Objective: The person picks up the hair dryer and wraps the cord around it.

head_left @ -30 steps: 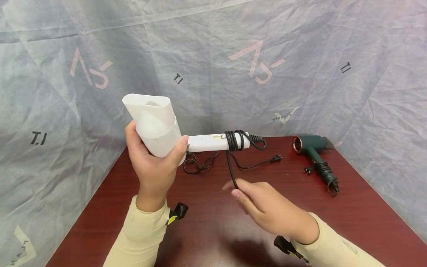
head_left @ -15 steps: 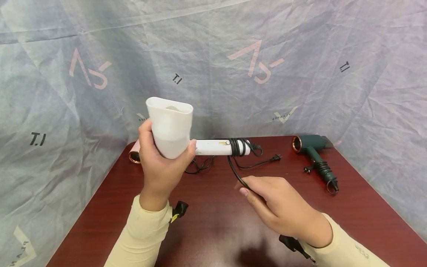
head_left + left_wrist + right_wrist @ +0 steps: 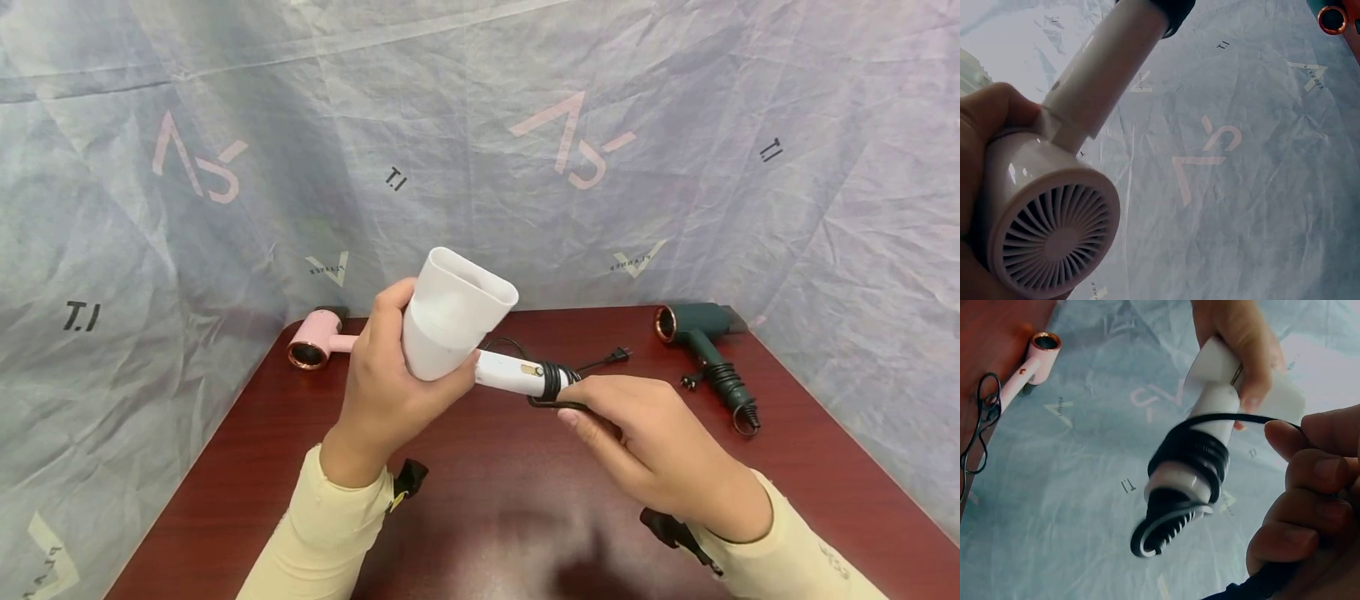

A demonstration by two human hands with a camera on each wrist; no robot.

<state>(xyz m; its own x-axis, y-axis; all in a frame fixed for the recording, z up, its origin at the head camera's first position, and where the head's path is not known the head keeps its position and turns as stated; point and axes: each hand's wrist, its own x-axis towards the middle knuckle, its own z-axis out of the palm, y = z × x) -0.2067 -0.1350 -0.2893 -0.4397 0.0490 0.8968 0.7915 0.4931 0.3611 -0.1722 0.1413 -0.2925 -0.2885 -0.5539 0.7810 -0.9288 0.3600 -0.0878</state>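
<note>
My left hand (image 3: 397, 383) grips the barrel of a white hair dryer (image 3: 450, 321), held above the table with its flat nozzle tipped up and to the right. The left wrist view shows the dryer's round vented rear grille (image 3: 1057, 240). Several turns of black cord (image 3: 1194, 453) wrap the end of the handle (image 3: 510, 372). My right hand (image 3: 660, 437) pinches the cord's loose length between thumb and forefinger, close beside the handle end. In the right wrist view the cord runs taut from the wraps to the pinch, with the other fingers (image 3: 1310, 506) curled below.
A pink hair dryer (image 3: 318, 333) lies at the table's back left, partly behind my left hand. At the right lies a dark green hair dryer (image 3: 697, 325), its cord wound on its handle. A two-pin plug (image 3: 619, 354) rests at the back of the red-brown table (image 3: 247, 467).
The white dryer has moved right and lower, its nozzle turning rightward. My right hand has moved up and right to the handle end with the cord. The pink dryer has come into sight.
</note>
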